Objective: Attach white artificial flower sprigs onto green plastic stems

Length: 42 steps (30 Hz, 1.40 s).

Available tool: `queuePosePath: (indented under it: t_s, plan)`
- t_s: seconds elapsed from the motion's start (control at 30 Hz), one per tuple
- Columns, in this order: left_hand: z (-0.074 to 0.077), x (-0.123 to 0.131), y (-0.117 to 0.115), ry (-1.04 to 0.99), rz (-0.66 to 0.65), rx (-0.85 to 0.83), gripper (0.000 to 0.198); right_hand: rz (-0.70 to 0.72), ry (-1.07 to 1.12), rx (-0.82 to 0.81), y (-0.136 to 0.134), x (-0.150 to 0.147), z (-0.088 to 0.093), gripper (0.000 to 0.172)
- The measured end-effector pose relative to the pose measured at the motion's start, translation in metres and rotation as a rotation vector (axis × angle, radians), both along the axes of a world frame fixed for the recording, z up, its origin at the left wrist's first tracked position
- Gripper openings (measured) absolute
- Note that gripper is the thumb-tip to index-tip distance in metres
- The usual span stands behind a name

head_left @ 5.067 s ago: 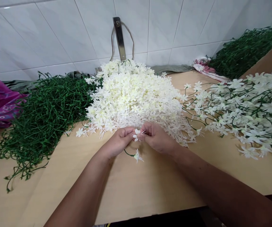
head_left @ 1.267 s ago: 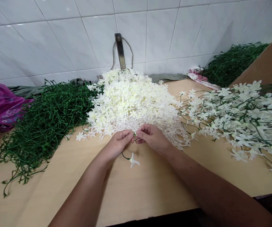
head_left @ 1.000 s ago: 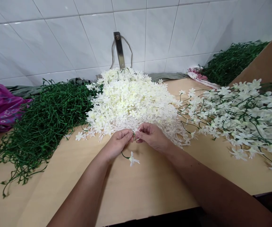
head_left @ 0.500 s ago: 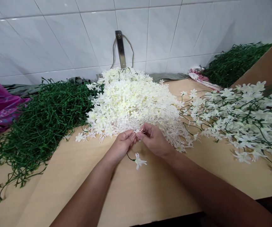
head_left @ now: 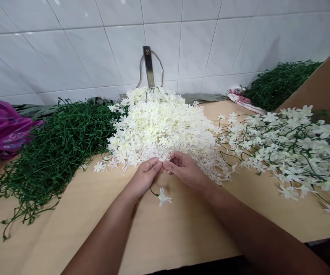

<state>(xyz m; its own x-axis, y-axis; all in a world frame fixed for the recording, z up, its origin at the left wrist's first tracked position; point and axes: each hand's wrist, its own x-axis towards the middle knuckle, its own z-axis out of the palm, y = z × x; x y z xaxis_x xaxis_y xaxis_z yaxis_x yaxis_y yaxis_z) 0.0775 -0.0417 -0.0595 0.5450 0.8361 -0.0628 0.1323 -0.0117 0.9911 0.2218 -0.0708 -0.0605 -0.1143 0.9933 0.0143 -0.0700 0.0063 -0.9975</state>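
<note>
My left hand (head_left: 148,172) is closed on a green artificial flower stem (head_left: 153,192), most of it hidden by the fingers. One white flower (head_left: 164,197) hangs from the stem's lower end, below the hand. Against its fingertips, my right hand (head_left: 182,167) pinches a small white artificial flower (head_left: 165,159), partly covered by the thumbs. Just beyond both hands rises a heap of loose white flowers (head_left: 165,118), their thin pale stalks pointing toward me.
Green stems (head_left: 59,141) are piled on the left beside a purple bag (head_left: 4,126). Stemmed white flowers (head_left: 296,145) lie on the right. More green stems (head_left: 279,82) sit behind a cardboard panel (head_left: 322,80). A metal bracket (head_left: 148,67) stands against the tiled wall (head_left: 79,57).
The view has tilted up slightly. Both hands stay together at the fingertips, and the hanging flower has shifted a little left relative to them.
</note>
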Motion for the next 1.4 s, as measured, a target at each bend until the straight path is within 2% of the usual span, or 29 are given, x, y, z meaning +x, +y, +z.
queuePosePath:
  t_s: [0.17,0.3,0.5,0.77,0.9,1.13,1.4]
  plan:
    - [0.004,0.002,0.0,0.109,0.006,0.248,0.027,-0.102,-0.051,-0.043,-0.001,-0.001,0.004,0.032]
    - [0.004,0.001,0.001,0.101,-0.005,0.324,0.021,-0.05,0.063,0.024,0.002,0.006,0.006,0.028]
    - [0.002,0.002,0.001,0.015,-0.004,0.224,0.024,0.07,0.156,0.01,0.002,0.013,0.007,0.024]
    - [0.002,0.004,0.0,-0.075,-0.043,-0.01,0.028,0.07,0.161,-0.065,-0.002,0.012,0.016,0.016]
    - [0.001,0.003,0.0,-0.056,-0.036,-0.01,0.028,0.068,0.172,-0.141,-0.002,0.011,0.015,0.009]
    - [0.0,0.002,0.0,-0.081,-0.067,0.013,0.024,0.032,0.318,-0.246,-0.003,0.003,0.008,0.01]
    - [0.007,0.005,-0.004,-0.115,-0.023,-0.053,0.029,-0.062,0.382,-0.221,-0.005,-0.007,0.002,0.018]
